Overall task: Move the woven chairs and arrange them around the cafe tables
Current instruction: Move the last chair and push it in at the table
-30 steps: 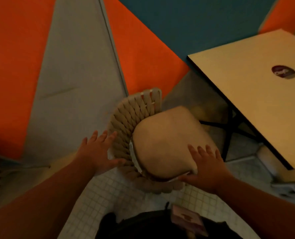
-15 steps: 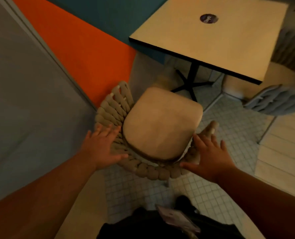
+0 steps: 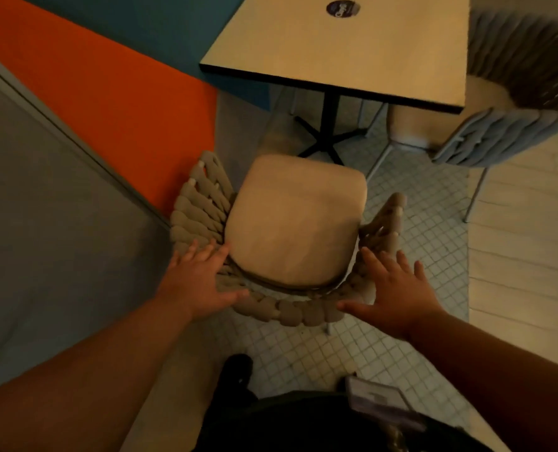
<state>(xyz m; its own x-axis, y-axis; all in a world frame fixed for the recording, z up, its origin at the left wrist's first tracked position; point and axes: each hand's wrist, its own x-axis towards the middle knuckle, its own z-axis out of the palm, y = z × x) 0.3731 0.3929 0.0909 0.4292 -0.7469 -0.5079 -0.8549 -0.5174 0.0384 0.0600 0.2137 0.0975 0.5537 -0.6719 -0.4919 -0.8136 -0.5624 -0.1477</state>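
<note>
A: Chair [image 3: 293, 220] has swung to face the table [image 3: 352, 50] at twelve o'clock.
B: Grip?
A: Left hand [image 3: 199, 282], right hand [image 3: 398, 295] flat, fingers spread, on its back. Pushing in remains.

We see a tan woven chair [image 3: 290, 313], its back a row of thick braided cords, with a plain cream seat cushion [image 3: 297, 223]. Beyond it, the worktop [image 3: 352, 53] is a flat sandy beige edged in black. It stands on a black pedestal [image 3: 331, 119] and carries a dark round sticker [image 3: 342, 8] with pale lettering. At far right, a second woven chair [image 3: 512, 138] is grey-blue, its cords forming ribbed stripes. The floor near us is a grid of small white square tiles [image 3: 417, 243], and to the right lie pale planks [image 3: 525, 249]. On the left we see an orange panel [image 3: 108, 86], a teal panel [image 3: 160, 24] and a grey panel [image 3: 43, 207].
</note>
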